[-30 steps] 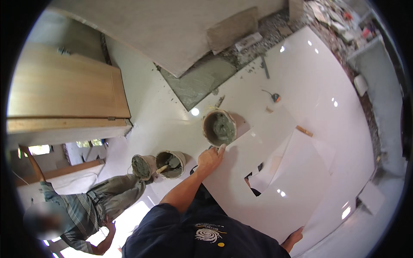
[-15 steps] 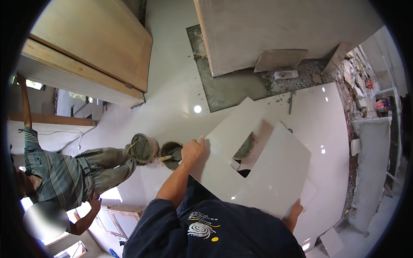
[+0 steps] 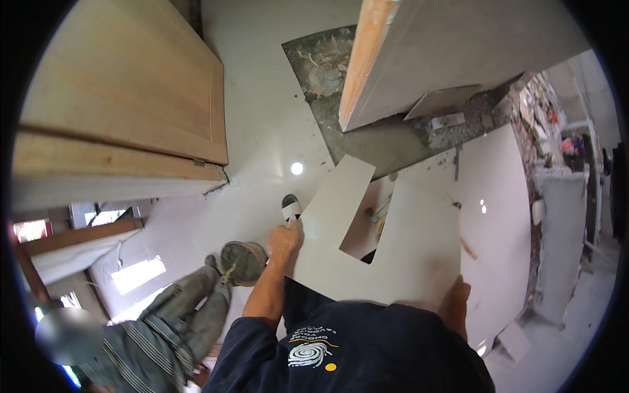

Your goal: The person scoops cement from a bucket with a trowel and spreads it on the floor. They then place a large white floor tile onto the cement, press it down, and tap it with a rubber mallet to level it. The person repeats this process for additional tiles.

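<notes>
White and glossy, a large tile [image 3: 419,242] with a long rectangular notch cut into its far side is held in front of the person's dark T-shirt [image 3: 373,347], above the pale floor [image 3: 262,124]. The left hand [image 3: 282,241] grips the tile's left edge, and the right hand [image 3: 458,298] is closed on its right edge near the close corner; the fingers under the tile are hidden. Through the notch a few small items show on the floor, too partly covered to tell.

Just beside the left hand, a dark slipper [image 3: 290,204] with a pale strap pokes out past the tile's edge. Left of the left forearm stands a bucket [image 3: 242,262] of grey mortar, and near it are the legs of a co-worker [image 3: 147,344] in a striped shirt.

Beyond the tile's far end, grey mortar [image 3: 390,141] covers a sunken patch beside a wall [image 3: 452,52] with a wooden edge. A strip of wood [image 3: 468,247] lies on the floor to the right of the tile, and rubble [image 3: 540,108] is heaped farther off. At upper left is a wooden door [image 3: 124,78].
</notes>
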Demonstrator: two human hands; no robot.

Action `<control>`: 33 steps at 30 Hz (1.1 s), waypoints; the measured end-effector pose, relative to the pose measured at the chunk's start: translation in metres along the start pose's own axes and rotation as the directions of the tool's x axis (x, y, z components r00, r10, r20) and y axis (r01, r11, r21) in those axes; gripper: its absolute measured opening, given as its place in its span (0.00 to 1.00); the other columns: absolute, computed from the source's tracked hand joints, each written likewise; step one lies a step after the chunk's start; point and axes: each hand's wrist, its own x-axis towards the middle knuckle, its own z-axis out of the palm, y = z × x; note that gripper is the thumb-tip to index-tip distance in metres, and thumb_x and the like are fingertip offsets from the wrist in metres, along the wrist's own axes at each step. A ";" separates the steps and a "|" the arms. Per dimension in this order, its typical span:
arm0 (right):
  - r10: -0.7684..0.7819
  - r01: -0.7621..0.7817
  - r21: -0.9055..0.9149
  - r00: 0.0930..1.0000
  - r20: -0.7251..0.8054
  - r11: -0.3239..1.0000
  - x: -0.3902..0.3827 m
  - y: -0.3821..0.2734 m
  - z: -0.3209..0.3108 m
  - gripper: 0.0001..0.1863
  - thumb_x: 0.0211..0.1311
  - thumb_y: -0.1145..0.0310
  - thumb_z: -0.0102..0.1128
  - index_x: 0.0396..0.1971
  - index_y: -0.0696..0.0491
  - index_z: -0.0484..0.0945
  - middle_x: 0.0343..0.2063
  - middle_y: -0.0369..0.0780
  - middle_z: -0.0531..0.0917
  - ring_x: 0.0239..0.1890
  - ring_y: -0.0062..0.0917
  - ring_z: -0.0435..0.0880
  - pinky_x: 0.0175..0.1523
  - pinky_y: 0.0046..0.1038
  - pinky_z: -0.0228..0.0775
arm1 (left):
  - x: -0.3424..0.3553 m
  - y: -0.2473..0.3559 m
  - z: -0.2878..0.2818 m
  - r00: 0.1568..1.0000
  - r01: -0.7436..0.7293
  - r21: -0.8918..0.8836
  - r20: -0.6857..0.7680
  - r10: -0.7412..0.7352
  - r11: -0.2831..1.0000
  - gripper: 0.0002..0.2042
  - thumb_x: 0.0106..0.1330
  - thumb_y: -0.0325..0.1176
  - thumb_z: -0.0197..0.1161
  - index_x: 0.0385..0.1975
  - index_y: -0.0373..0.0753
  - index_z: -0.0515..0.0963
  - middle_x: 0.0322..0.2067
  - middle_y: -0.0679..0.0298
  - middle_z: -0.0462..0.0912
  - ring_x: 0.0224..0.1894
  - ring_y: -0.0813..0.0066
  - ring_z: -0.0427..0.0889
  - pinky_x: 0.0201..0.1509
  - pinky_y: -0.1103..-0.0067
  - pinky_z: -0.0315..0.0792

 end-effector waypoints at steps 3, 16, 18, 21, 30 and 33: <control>0.137 -0.114 -0.318 0.989 0.049 0.941 -0.047 -0.060 0.025 0.33 0.65 0.47 0.47 0.30 0.71 0.79 0.27 0.57 0.82 0.33 0.48 0.82 0.42 0.43 0.70 | 0.052 -0.021 -0.051 0.998 0.021 0.063 0.051 -0.024 0.998 0.38 0.66 0.63 0.36 0.42 0.28 0.79 0.43 0.39 0.79 0.51 0.43 0.76 0.57 0.60 0.68; 0.240 -0.192 -0.380 0.967 0.082 0.905 -0.123 -0.165 0.166 0.35 0.63 0.44 0.46 0.32 0.69 0.80 0.32 0.59 0.82 0.41 0.51 0.81 0.48 0.44 0.69 | 0.199 -0.010 -0.188 0.994 0.011 0.193 -0.107 0.010 0.981 0.39 0.65 0.65 0.38 0.39 0.27 0.79 0.43 0.36 0.78 0.51 0.41 0.76 0.56 0.59 0.68; 0.334 -0.287 -0.319 0.937 0.104 0.903 -0.130 -0.169 0.189 0.35 0.63 0.45 0.46 0.34 0.69 0.80 0.36 0.60 0.81 0.44 0.51 0.80 0.50 0.43 0.69 | 0.222 -0.006 -0.197 0.993 -0.017 0.241 -0.108 0.044 0.970 0.38 0.66 0.64 0.37 0.39 0.27 0.79 0.42 0.36 0.78 0.50 0.42 0.77 0.55 0.60 0.68; 0.402 -0.351 -0.304 0.907 0.127 0.886 -0.144 -0.172 0.222 0.35 0.63 0.45 0.46 0.35 0.69 0.80 0.37 0.60 0.81 0.45 0.51 0.80 0.51 0.43 0.68 | 0.264 0.003 -0.212 0.988 -0.077 0.354 -0.100 0.119 0.932 0.38 0.67 0.63 0.36 0.36 0.28 0.79 0.40 0.39 0.80 0.47 0.42 0.79 0.53 0.61 0.71; 0.523 -0.503 -0.175 0.848 0.091 0.846 -0.237 -0.204 0.346 0.36 0.65 0.45 0.43 0.30 0.69 0.80 0.31 0.58 0.82 0.38 0.52 0.81 0.47 0.44 0.69 | 0.421 0.039 -0.263 0.946 -0.248 0.441 -0.080 0.313 0.863 0.37 0.68 0.63 0.36 0.35 0.29 0.80 0.38 0.38 0.80 0.45 0.40 0.78 0.50 0.59 0.71; 0.509 -0.495 -0.157 0.858 0.066 0.855 -0.260 -0.216 0.396 0.36 0.66 0.44 0.42 0.27 0.69 0.79 0.28 0.58 0.82 0.35 0.52 0.81 0.45 0.45 0.69 | 0.473 0.055 -0.272 0.930 -0.303 0.471 -0.041 0.364 0.828 0.38 0.68 0.63 0.35 0.35 0.28 0.80 0.38 0.38 0.80 0.45 0.39 0.78 0.50 0.59 0.71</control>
